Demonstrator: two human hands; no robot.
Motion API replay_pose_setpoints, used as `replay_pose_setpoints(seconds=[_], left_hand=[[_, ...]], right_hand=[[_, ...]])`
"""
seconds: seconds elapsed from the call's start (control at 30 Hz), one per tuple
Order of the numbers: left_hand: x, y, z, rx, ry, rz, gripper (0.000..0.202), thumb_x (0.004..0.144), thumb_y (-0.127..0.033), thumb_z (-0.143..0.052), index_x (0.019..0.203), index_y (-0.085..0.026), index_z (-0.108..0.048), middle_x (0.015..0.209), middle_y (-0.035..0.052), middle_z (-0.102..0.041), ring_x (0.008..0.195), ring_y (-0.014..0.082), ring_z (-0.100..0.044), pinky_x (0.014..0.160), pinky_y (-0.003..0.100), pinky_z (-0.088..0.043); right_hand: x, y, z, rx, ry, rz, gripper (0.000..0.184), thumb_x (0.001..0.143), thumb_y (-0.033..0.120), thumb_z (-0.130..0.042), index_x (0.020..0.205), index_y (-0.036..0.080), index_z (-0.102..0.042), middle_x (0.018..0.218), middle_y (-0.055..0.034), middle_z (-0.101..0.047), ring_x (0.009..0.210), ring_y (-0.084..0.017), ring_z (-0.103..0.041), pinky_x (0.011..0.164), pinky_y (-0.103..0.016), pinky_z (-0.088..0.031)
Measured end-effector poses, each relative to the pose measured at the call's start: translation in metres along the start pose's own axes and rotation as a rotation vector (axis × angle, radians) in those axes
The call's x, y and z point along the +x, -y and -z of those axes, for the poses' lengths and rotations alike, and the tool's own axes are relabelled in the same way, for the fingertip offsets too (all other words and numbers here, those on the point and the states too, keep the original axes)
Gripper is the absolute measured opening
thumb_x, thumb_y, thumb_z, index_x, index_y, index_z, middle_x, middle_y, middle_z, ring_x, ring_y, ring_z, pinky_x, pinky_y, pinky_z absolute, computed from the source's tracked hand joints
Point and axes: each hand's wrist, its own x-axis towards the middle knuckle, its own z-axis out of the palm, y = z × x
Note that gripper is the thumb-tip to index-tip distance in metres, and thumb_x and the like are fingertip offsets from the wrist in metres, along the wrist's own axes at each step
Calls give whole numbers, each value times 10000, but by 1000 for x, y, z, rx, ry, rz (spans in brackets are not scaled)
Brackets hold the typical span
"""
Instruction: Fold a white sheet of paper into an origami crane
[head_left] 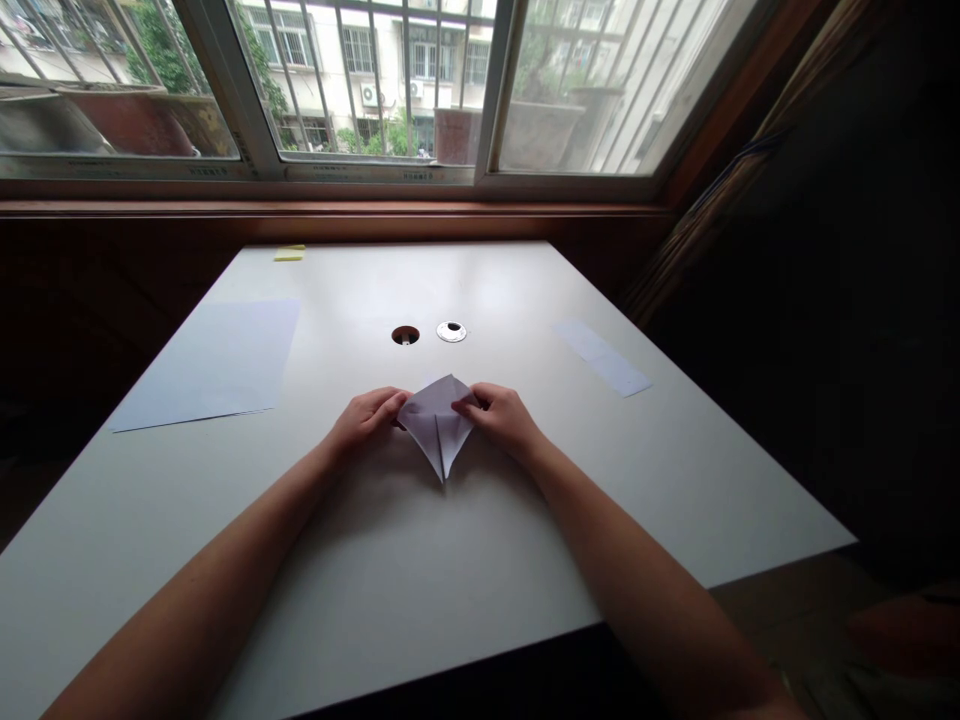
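A folded piece of white paper (437, 425) is held just above the middle of the white table (450, 580). It has a kite-like shape, with a slit down its lower half and a point towards me. My left hand (373, 414) pinches its left corner between thumb and fingers. On the opposite corner my right hand (504, 413) has its thumb on top of the paper and its fingers curled behind. The fingertips behind the paper are hidden on both sides.
To the left lies a large sheet of paper (217, 360), with a yellow sticky note (289, 253) near the far edge. A cable hole (406, 336) and its round cover (451, 331) are beyond my hands. A creased paper strip (604, 358) lies right. Behind stands a barred window (375, 90).
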Motion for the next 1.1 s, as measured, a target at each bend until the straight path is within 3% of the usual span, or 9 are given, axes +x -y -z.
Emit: replay_pose_setpoints(seconds=[0.17, 0.33, 0.5, 0.67, 0.83, 0.97, 1.1], left_hand=[[-5, 4, 9, -316, 163, 38, 403, 874, -263, -538, 1252, -156, -629, 1060, 97, -718, 904, 219, -681, 841, 355, -542], [-7, 3, 9, -304, 236, 14, 380, 903, -329, -618, 1247, -169, -644, 1206, 131, -687, 1093, 274, -658, 927, 399, -541], [-6, 11, 10, -104, 175, -36, 322, 894, -399, -630, 1125, -190, -711, 1106, 90, -731, 996, 252, -694, 876, 377, -568], [-8, 20, 19, -78, 233, -49, 353, 889, -383, -631, 1176, -189, -697, 1091, 92, -734, 959, 232, -702, 860, 356, -574], [-9, 17, 20, 51, 195, -167, 279, 891, -370, -641, 1083, -182, -718, 942, 67, -709, 788, 149, -637, 715, 249, -526], [-8, 15, 15, 137, 175, -264, 270, 907, -396, -628, 1006, -160, -714, 891, 69, -668, 688, 114, -572, 644, 224, -479], [-6, 20, 10, 195, 157, -321, 285, 897, -427, -648, 1000, -166, -699, 896, 73, -656, 741, 138, -585, 687, 246, -491]], right_hand=[[-1, -3, 3, 33, -2, -10, 272, 842, 391, -677, 674, 185, -618, 672, 21, -590, 632, -125, -491, 613, -252, -354], [-3, -3, 3, 36, 9, 20, 193, 849, 380, -671, 794, 197, -696, 733, 3, -641, 690, -147, -558, 641, -259, -400], [-4, -6, 1, 40, 47, 91, 171, 873, 359, -652, 835, 205, -715, 812, -16, -676, 730, -152, -579, 674, -268, -438], [-5, -9, 2, 56, 78, 132, 148, 889, 341, -653, 892, 219, -737, 874, -30, -697, 763, -154, -591, 696, -271, -458], [-4, -6, 0, 81, 97, 138, 153, 893, 349, -662, 890, 213, -732, 825, -16, -673, 731, -141, -581, 677, -261, -454], [-4, -4, -3, 107, 53, 148, 193, 890, 388, -669, 949, 212, -722, 882, -32, -654, 709, -133, -570, 657, -265, -475], [-3, -3, -6, 162, 0, 143, 212, 865, 403, -701, 976, 224, -718, 976, -47, -621, 793, -148, -604, 711, -289, -537]])
